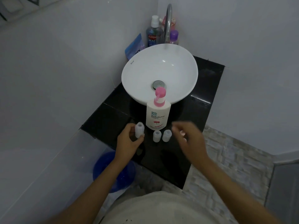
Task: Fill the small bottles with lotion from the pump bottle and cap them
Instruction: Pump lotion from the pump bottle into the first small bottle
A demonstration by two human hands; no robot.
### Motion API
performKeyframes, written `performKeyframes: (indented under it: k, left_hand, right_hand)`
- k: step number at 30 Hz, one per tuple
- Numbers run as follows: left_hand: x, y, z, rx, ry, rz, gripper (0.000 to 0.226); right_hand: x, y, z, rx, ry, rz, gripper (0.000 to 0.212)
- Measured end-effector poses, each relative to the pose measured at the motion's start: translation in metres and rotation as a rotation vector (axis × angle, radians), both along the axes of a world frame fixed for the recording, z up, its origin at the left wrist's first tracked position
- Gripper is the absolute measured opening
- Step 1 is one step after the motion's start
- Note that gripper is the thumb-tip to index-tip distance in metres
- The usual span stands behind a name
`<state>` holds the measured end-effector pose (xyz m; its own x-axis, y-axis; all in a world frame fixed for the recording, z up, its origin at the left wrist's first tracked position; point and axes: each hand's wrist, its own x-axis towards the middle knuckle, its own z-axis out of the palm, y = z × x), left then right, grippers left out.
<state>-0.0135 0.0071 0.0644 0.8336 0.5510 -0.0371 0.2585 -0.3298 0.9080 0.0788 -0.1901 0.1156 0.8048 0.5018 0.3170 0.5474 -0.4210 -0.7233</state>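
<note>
One small bottle is held just left of centre; two more wait by the pump bottle.

The small bottle (139, 130) is gripped in the left hand (129, 141); the blurred right hand (188, 136) is seen half-open, apparently empty. The two small bottles (161, 135) and pump bottle (158, 113) are stood on a glossy black surface (202, 110), before the basin (159, 73). The light, probably slippery plastic is best held round the body.

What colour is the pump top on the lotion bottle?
Pink, on the pump top of the white lotion bottle; head view.
</note>
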Motion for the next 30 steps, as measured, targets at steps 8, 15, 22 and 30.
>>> performKeyframes:
  k: [8,15,22,30]
  left_hand:
    - [0.020,-0.005,0.055,0.080,-0.117,-0.060,0.027]
    - [0.027,-0.007,0.073,0.127,-0.154,-0.060,0.029]
    - [0.028,-0.008,0.082,0.149,-0.159,-0.036,0.032]
    - [0.024,-0.007,0.086,0.200,-0.153,-0.020,0.035]
  right_hand:
    - [0.095,0.096,0.095,0.072,0.080,0.097,0.028]
    - [0.103,0.118,0.071,-0.097,0.456,0.336,0.036]
    - [0.104,0.120,0.061,0.031,0.582,0.323,0.039]
    - [0.101,0.123,0.059,0.065,0.574,0.273,0.042]
